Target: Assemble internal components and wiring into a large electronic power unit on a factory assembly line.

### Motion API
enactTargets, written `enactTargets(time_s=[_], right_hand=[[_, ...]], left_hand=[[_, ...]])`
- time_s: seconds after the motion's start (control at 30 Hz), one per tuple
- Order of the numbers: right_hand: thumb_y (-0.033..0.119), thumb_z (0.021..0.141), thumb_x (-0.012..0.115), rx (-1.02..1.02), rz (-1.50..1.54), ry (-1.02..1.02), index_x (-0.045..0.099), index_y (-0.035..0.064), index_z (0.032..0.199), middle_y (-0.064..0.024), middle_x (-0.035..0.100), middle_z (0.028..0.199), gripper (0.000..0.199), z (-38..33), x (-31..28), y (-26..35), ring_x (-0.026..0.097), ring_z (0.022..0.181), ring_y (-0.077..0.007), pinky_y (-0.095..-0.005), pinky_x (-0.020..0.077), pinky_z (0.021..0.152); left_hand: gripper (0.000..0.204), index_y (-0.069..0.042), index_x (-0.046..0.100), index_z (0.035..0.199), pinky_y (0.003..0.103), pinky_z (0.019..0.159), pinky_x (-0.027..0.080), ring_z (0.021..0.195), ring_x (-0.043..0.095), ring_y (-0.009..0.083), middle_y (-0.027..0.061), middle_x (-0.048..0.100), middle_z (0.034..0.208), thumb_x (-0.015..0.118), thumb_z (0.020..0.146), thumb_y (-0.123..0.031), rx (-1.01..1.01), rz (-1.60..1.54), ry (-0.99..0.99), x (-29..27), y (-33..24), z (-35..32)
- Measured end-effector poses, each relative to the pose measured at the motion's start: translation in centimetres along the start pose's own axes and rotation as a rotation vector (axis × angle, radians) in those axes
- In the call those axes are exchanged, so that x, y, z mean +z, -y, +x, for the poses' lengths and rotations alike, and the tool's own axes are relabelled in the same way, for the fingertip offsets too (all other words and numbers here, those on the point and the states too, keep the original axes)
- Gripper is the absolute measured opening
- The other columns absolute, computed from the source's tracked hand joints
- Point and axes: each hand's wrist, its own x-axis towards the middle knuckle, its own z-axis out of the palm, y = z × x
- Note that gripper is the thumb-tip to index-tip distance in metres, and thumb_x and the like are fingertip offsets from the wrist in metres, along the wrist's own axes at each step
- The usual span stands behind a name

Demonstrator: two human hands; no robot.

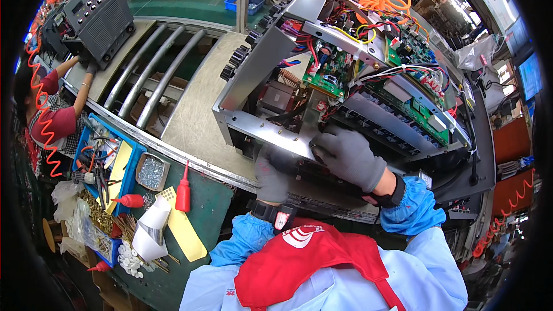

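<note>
Grey-gloved hands (left (272,174), right (347,156)) press the open metal chassis (271,132).

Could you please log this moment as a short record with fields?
Left hand: grey glove, reaching under the lower edge of the open machine chassis
Right hand: grey glove, pressed on the chassis's lower rail
Inside chassis: green circuit boards, coloured wiring
Bench left: red squeeze bottle, tray of screws, blue parts bin
Nearby: another person's arm at a second machine
</note>
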Motion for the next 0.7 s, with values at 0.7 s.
enactTargets(time_s=[0.7], right_hand=[[0.015, 0.082, 0.061, -0.128, -0.051, -0.002, 0.065, 0.0113, 0.085, -0.0120, 0.061, 0.085, 0.006, 0.3, -0.8, 0.4, 0.064, 0.074, -0.0333, -0.0454, 0.0508, 0.062]], left_hand=[[0.049, 0.002, 0.058, 0.117, 0.031, 0.088, 0.051, 0.105, 0.064, 0.0208, 0.0106, 0.065, 0.112, 0.073, 0.071, 0.009, 0.002, 0.019, -0.004, 0.0, 0.4, 0.1]])
